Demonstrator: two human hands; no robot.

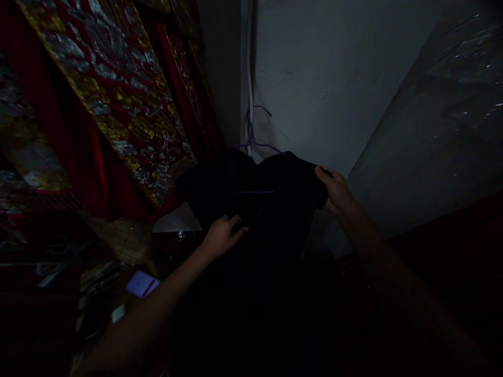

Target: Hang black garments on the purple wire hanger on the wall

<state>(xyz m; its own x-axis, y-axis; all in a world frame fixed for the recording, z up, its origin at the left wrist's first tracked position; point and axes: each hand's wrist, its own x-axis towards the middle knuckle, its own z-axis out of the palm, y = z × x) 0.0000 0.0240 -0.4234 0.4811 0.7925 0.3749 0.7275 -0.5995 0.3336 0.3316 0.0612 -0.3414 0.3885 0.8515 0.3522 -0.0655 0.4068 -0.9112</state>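
Note:
A dark garment [271, 204] hangs on a purple wire hanger [257, 146] in a dim corner. My right hand [334, 191] pinches the garment's right shoulder edge, fingers closed on the cloth. My left hand [222, 235] rests on the front of the garment lower left, its fingers stretched flat against the fabric. The lower part of the garment is lost in darkness.
Red cloth with gold and silver embroidery [118, 89] hangs at the left. A white wall [334, 78] stands behind, and a shiny grey sheet [444, 115] leans at the right. A lit phone screen [142, 284] and cluttered items lie lower left.

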